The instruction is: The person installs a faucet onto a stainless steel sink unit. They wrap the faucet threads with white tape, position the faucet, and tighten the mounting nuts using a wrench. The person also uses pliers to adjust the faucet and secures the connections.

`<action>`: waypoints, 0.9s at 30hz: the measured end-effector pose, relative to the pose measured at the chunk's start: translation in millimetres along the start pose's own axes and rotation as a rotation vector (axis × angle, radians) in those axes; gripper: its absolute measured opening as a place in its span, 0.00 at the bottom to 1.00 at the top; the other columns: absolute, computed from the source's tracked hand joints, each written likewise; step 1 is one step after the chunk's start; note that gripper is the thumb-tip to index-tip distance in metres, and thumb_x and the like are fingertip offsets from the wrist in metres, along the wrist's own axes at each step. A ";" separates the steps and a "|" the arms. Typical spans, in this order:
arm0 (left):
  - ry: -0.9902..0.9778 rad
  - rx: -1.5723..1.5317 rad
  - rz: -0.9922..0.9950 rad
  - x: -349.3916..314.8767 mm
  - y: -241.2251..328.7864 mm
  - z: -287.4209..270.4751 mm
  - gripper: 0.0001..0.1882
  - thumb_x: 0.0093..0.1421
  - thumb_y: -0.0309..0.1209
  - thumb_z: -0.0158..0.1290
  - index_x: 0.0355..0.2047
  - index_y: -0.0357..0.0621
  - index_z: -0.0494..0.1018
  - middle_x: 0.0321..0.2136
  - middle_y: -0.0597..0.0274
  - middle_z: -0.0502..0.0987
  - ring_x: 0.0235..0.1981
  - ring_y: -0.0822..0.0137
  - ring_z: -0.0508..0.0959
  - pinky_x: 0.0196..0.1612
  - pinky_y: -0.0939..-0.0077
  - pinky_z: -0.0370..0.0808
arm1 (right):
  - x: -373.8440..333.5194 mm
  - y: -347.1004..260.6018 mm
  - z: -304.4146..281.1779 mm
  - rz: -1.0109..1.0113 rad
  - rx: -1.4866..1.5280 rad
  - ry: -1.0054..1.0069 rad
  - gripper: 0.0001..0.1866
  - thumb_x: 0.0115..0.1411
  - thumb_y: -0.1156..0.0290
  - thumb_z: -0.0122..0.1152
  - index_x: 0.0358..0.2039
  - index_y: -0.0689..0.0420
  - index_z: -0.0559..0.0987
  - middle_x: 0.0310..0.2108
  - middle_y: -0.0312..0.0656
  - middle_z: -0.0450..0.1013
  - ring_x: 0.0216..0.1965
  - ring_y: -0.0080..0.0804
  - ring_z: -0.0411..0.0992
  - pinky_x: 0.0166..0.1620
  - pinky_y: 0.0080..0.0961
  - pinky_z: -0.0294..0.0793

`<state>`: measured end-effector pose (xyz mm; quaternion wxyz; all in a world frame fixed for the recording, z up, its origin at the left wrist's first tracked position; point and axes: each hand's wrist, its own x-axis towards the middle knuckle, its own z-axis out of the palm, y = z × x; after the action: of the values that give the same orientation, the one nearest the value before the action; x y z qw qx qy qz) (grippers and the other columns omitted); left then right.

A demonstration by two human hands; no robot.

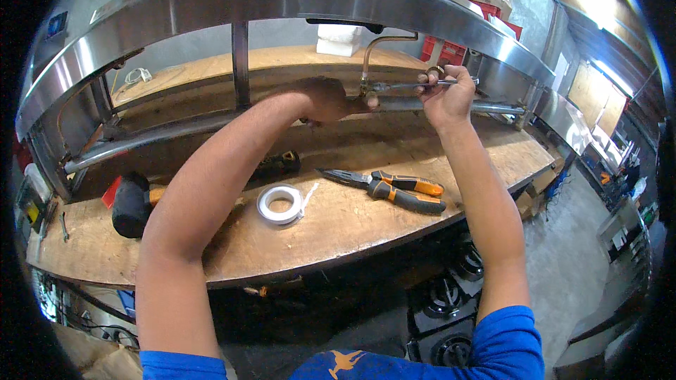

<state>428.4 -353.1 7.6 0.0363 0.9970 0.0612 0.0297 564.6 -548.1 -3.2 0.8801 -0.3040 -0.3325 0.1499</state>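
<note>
My right hand (pixel 448 98) is closed round a thin silver wrench (pixel 407 86), its far end at the fitting (pixel 365 89) under a bent copper tube (pixel 368 54). A round brass-coloured part (pixel 438 71) shows by its fingers; I cannot tell if it is held. Beside the same fitting, my left hand (pixel 326 100) is bent in a grip by the long metal pipe (pixel 414 105); shadow hides most of its fingers and what they hold. The pipe runs beneath the front of a stainless steel frame (pixel 211 1) standing on a wooden bench (pixel 331 231).
Orange-and-black pliers (pixel 407 193), a white tape roll (pixel 263 205) and a black mallet head (pixel 131 205) lie on the bench before the frame. A black-handled tool (pixel 285 162) is partly behind my left forearm. Stove burners (pixel 445 295) sit below the bench edge.
</note>
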 end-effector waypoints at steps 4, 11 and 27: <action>0.034 -0.031 0.024 0.2 -2.1 2.7 0.54 0.52 0.77 0.24 0.22 0.33 0.77 0.22 0.43 0.77 0.30 0.54 0.77 0.43 0.56 0.72 | 6.7 8.8 -0.8 -0.107 -0.027 0.069 0.07 0.54 0.66 0.46 0.29 0.55 0.70 0.20 0.38 0.67 0.30 0.38 0.69 0.36 0.37 0.67; 0.024 -0.048 0.009 -0.2 -2.0 1.9 0.54 0.51 0.78 0.26 0.24 0.33 0.78 0.26 0.42 0.78 0.32 0.54 0.78 0.43 0.56 0.72 | -9.7 16.1 5.0 -0.146 -0.077 0.038 0.07 0.54 0.70 0.44 0.30 0.57 0.71 0.24 0.42 0.71 0.39 0.45 0.73 0.39 0.39 0.70; -0.007 -0.098 -0.073 -0.7 -0.9 -0.9 0.50 0.49 0.79 0.33 0.24 0.36 0.77 0.18 0.51 0.75 0.22 0.59 0.76 0.34 0.61 0.72 | -29.0 24.6 0.6 -0.140 -0.055 -0.204 0.08 0.53 0.75 0.41 0.31 0.60 0.70 0.34 0.51 0.73 0.49 0.51 0.70 0.48 0.45 0.72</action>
<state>427.6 -352.3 8.4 0.0862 0.9912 0.0961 0.0279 541.5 -542.4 -32.7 0.8414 -0.2871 -0.4446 0.1092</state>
